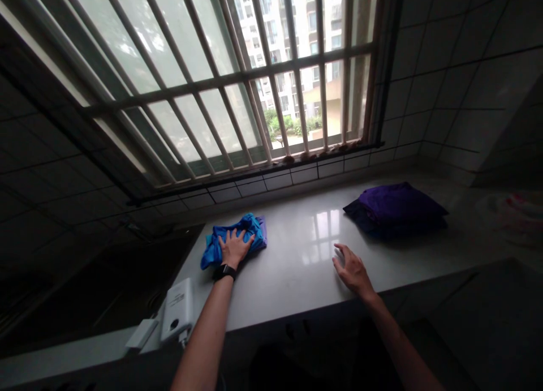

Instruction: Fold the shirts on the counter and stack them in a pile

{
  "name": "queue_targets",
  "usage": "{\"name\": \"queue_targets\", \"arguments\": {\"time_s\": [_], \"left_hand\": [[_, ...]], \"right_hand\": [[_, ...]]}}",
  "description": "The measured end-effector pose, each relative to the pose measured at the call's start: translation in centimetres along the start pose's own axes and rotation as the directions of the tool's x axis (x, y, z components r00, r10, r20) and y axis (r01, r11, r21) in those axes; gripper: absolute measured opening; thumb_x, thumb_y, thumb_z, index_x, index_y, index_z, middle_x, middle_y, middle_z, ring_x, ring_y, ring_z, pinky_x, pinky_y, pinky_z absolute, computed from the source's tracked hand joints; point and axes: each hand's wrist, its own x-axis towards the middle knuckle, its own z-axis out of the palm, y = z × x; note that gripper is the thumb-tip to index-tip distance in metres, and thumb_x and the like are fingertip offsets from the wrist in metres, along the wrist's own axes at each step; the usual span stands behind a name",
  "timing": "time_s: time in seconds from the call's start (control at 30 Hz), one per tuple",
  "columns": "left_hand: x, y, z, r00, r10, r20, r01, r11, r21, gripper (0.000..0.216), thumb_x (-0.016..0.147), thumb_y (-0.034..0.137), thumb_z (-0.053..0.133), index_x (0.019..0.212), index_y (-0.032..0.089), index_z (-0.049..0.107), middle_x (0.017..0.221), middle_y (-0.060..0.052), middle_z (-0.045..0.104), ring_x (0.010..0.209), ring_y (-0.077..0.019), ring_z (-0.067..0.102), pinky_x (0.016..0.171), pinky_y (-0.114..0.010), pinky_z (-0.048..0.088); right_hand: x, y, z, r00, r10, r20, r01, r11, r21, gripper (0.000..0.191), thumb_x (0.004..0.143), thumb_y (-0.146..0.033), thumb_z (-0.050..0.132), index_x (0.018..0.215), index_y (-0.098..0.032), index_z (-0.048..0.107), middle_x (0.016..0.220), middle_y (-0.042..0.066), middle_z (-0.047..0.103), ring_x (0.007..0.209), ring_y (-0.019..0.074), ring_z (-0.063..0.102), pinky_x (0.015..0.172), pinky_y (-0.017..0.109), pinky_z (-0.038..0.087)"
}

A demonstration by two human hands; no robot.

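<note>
My left hand (233, 248), with a dark band on its wrist, lies spread on a crumpled bright blue cloth (251, 223). Under that cloth, a light purple cloth (263, 232) sticks out on the right. My right hand (352, 271) hovers at or just above the pale countertop (284, 283), its fingers apart and slightly bent, holding nothing. Beyond it to the right sits a folded pile with a purple cloth (394, 203) on top and darker fabric (360, 215) beneath. I cannot tell whether the right fingertips touch the counter.
A white box-shaped device (177, 309) and a smaller white piece (142, 334) lie by the counter's left front edge. A dark recessed area (106, 283), perhaps a sink, is at the left. The barred window (237, 80) rises behind the counter. Something pinkish (524, 204) is blurred at far right.
</note>
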Motion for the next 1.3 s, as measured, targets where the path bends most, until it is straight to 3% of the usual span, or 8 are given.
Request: {"name": "queue_targets", "arguments": {"time_s": [0.17, 0.47, 0.63, 0.73, 0.9, 1.07, 1.17, 1.3], "left_hand": [[-0.3, 0.3, 1.2, 1.0, -0.03, -0.003, 0.03, 0.998, 0.049, 0.059, 0.097, 0.06, 0.043, 0.142, 0.026, 0.06, 0.155, -0.015, 0.049, 0.147, -0.0399, 0.034, 0.119, -0.067, 0.017], [-0.1, 0.2, 1.9, 0.998, -0.02, -0.067, 0.025, 0.997, 0.073, 0.058, 0.096, 0.056, 0.045, 0.142, 0.024, 0.061, 0.154, -0.019, 0.05, 0.145, -0.0412, 0.038, 0.118, -0.066, 0.019], [0.4, 1.4, -0.4, 1.0, -0.005, 0.023, 0.002, 0.991, 0.133, 0.055, 0.096, 0.051, 0.048, 0.139, 0.022, 0.062, 0.153, -0.02, 0.05, 0.144, -0.0441, 0.037, 0.115, -0.069, 0.018], [-0.3, 3.4, -2.8, 0.987, 0.136, -0.083, -0.122, 0.981, 0.153, 0.05, 0.092, 0.034, 0.056, 0.14, 0.018, 0.06, 0.149, -0.02, 0.053, 0.144, -0.0418, 0.035, 0.117, -0.066, 0.016], [-7.0, 7.5, -3.1, 0.958, 0.254, -0.135, -0.282, 0.924, -0.257, 0.036, 0.088, 0.024, 0.058, 0.123, 0.015, 0.064, 0.114, -0.015, 0.069, 0.105, -0.0277, 0.065, 0.097, -0.043, 0.049], [-14.6, 9.5, 1.4, 0.957, 0.278, -0.083, -0.239, 0.593, -0.769, 0.029, 0.084, 0.04, 0.062, 0.105, 0.021, 0.066, 0.088, -0.003, 0.07, 0.075, -0.0181, 0.067, 0.066, -0.03, 0.054], [-16.3, 9.8, 2.8, 0.973, 0.196, -0.12, -0.204, 0.496, -0.844, 0.027, 0.084, 0.044, 0.061, 0.097, 0.021, 0.067, 0.085, -0.003, 0.069, 0.074, -0.0171, 0.066, 0.065, -0.029, 0.054], [-16.5, 10.1, 2.6, 0.97, 0.22, -0.104, -0.206, 0.513, -0.834, 0.025, 0.085, 0.043, 0.063, 0.096, 0.022, 0.067, 0.083, -0.002, 0.066, 0.066, -0.0145, 0.06, 0.064, -0.029, 0.054]], "right_hand": [[-0.1, -0.1, -0.1, 1.0, -0.005, -0.01, 0.005, 1.0, 0.0, 0.038, 0.091, -0.034, 0.048, 0.125, -0.019, 0.058, 0.124, 0.014, 0.071, 0.118, 0.0282, 0.067, 0.102, 0.047, 0.049], [0.2, -0.3, 0.1, 1.0, 0.001, -0.02, -0.001, 1.0, -0.03, 0.034, 0.09, -0.03, 0.05, 0.121, -0.019, 0.061, 0.122, 0.014, 0.071, 0.116, 0.0283, 0.067, 0.1, 0.046, 0.05], [0.4, -0.5, 0.0, 1.0, -0.022, -0.013, 0.021, 1.0, -0.022, 0.034, 0.088, -0.027, 0.052, 0.12, -0.019, 0.062, 0.125, 0.014, 0.07, 0.118, 0.0276, 0.065, 0.099, 0.044, 0.05], [0.4, -0.6, -0.2, 0.999, -0.028, -0.017, 0.027, 1.0, -0.015, 0.033, 0.086, -0.025, 0.052, 0.117, -0.018, 0.062, 0.125, 0.014, 0.069, 0.119, 0.0275, 0.065, 0.1, 0.043, 0.05], [0.4, -0.7, -0.3, 0.999, -0.026, -0.021, 0.026, 1.0, -0.016, 0.03, 0.086, -0.023, 0.053, 0.114, -0.019, 0.063, 0.124, 0.013, 0.068, 0.117, 0.0271, 0.064, 0.101, 0.044, 0.049], [0.4, -0.8, -0.4, 0.999, -0.029, -0.016, 0.029, 1.0, -0.008, 0.029, 0.086, -0.022, 0.053, 0.113, -0.017, 0.063, 0.125, 0.014, 0.067, 0.118, 0.0275, 0.064, 0.101, 0.044, 0.049], [0.5, -0.8, -0.6, 1.0, -0.021, -0.013, 0.021, 1.0, -0.01, 0.028, 0.087, -0.022, 0.052, 0.113, -0.018, 0.063, 0.124, 0.015, 0.067, 0.118, 0.0276, 0.063, 0.101, 0.044, 0.049], [0.2, -0.9, -0.8, 0.999, -0.039, -0.014, 0.039, 0.999, 0.021, 0.027, 0.086, -0.021, 0.053, 0.111, -0.019, 0.063, 0.121, 0.013, 0.068, 0.117, 0.0264, 0.063, 0.103, 0.043, 0.049]]}}
